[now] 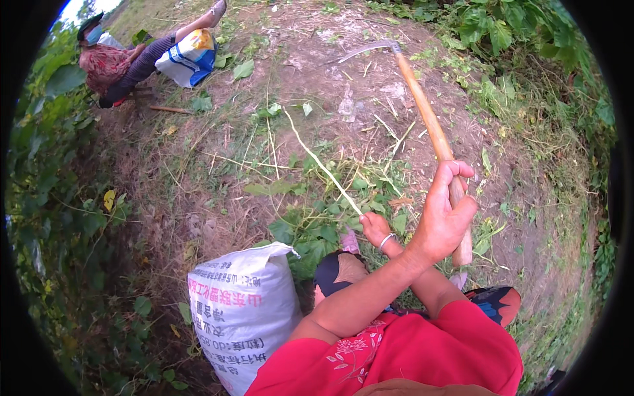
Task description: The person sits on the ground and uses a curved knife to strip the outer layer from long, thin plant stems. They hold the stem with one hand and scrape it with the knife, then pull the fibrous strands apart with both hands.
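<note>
Red shirt (432, 346) nearest; right hand (376, 230) pinching stalk (322, 164), axis toward eleven o'clock; left hand (438, 226) gripping sickle (426, 108), three o'clock from right.

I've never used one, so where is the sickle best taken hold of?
Probably low on its handle, from the near end, where the left hand grips it: the wooden shaft is long and slim, and the curved blade sits at the far end.
</note>
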`<state>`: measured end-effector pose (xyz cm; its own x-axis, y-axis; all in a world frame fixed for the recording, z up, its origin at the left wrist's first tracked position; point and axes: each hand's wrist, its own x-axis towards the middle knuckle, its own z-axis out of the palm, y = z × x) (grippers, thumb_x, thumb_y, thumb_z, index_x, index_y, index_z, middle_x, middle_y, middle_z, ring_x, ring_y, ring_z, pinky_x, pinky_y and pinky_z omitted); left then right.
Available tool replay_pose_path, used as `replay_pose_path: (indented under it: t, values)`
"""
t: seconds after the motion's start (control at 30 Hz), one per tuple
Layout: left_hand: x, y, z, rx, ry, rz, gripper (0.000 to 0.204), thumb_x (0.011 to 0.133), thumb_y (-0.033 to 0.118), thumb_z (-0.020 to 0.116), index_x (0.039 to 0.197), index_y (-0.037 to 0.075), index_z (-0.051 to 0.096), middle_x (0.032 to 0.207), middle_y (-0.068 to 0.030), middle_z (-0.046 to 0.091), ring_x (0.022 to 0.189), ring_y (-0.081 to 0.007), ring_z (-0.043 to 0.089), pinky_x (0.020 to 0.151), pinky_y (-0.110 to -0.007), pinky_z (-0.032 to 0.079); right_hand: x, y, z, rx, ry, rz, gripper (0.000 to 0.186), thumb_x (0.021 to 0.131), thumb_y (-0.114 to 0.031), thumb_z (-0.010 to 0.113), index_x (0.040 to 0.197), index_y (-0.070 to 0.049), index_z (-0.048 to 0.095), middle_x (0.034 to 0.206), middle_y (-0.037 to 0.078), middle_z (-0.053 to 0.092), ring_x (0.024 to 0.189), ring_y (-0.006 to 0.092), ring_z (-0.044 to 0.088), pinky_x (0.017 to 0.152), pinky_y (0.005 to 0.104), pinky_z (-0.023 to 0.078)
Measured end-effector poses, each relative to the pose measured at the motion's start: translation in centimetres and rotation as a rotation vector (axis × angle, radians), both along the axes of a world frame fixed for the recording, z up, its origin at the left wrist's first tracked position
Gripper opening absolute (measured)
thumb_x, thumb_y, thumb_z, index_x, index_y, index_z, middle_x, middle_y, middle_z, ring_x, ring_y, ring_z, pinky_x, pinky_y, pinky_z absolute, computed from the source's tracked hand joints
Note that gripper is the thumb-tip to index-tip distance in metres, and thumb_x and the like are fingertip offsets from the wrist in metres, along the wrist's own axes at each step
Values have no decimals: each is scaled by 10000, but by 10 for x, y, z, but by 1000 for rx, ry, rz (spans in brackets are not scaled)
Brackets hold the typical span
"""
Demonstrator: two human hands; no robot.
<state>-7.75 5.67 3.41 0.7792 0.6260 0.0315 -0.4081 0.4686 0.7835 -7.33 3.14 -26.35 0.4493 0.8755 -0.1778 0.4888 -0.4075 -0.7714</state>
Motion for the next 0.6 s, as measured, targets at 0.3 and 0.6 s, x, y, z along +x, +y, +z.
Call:
replay_pose_path:
  t: [0.3, 0.6]
  values:
    - [4, 0, -3, -40, 24, -42, 354, 774, -34, 477, 1100, 94, 421, 899, -13, 353, 727, -61, 375, 607, -203, 375, 2, 19, -8, -110, -59, -47, 276, 879, -296, 496, 804, -36, 548, 743, 220, 583, 737, 427, 552, 655, 499, 426]
    - [0, 1, -2, -61, 57, -58, 351, 778, -32, 483, 1101, 91, 426, 895, -10, 362, 736, -58, 382, 608, -200, 377, 2, -56, 55, -191, -26, -11, 231, 881, -255, 508, 806, -37, 518, 724, 222, 572, 688, 437, 542, 619, 516, 419]
